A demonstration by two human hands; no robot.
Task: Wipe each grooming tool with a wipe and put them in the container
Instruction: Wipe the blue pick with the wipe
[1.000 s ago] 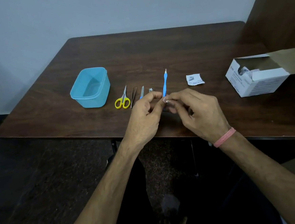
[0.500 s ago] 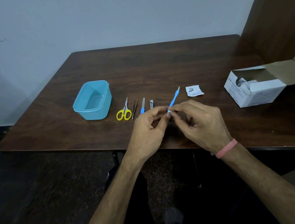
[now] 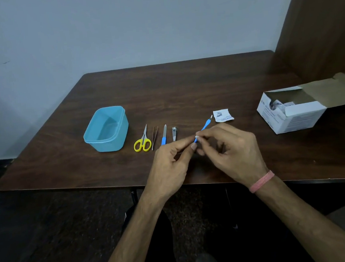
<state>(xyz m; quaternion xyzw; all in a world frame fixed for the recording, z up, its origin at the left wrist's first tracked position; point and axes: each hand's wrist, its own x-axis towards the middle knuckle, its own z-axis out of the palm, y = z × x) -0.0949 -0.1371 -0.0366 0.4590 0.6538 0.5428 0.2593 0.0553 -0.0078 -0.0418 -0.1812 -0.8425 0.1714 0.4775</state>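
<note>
Left to right on the desk (image 3: 184,84): an open blue container (image 3: 106,129) toward the left edge; yellow-handled scissors (image 3: 142,141), tweezers (image 3: 154,137), a blue-handled nail file (image 3: 164,134) and a nail clipper (image 3: 174,133) lay in a row, apart, near the front edge. The left hand (image 3: 170,166), fingers curled, pinched the lower end of a blue cuticle pusher (image 3: 204,126). The right hand (image 3: 233,153) pinched a white wipe (image 3: 197,137) around its shaft, remaining fingers loosely bent. A torn wrapper (image 3: 222,115) lay beyond; an open wipe box (image 3: 290,113) sat at the right edge. The desk's rear half lay bare.
</note>
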